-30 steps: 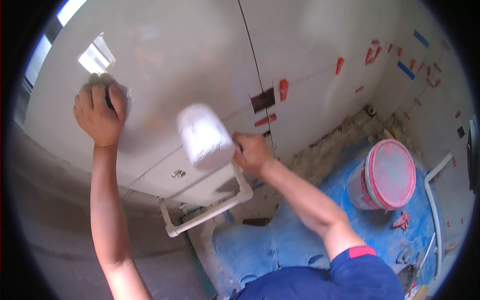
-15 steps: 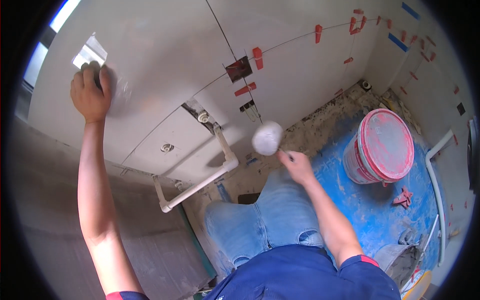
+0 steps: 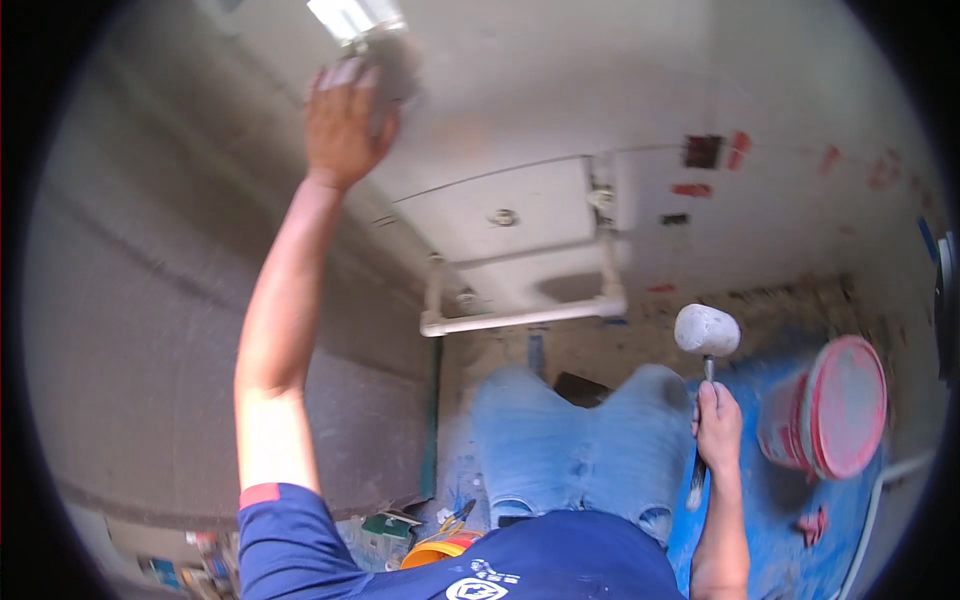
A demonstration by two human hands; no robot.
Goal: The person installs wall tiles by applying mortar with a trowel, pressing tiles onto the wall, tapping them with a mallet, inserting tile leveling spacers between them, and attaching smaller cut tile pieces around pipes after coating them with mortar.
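Your mallet is in your right hand, out in front of your right knee and a little to its right, with the bucket farther right. That hand is closed around the handle, and the white head lies just beyond your knuckles, on the side away from your body. The handle's long axis runs almost straight away from you: the head is at the far end, and the butt end comes back toward your waist, leaning slightly left. The head itself lies crosswise to the handle, its own long axis running left to right, with the right end dipping a little in the view, so one face looks left and the other right. Your left hand is well apart from the mallet, far forward and to the left, up at the pale wall panel. Its fingers are stretched out and its palm faces the panel; the blur hides whether it presses flat or only hovers there. Seen from the mallet, the panel lies ahead and to the left, with the pipe frame low in front of it, between your two hands in the view. The right hand is the only one near the mallet, and the left is the nearer one to the panel's upper left part.
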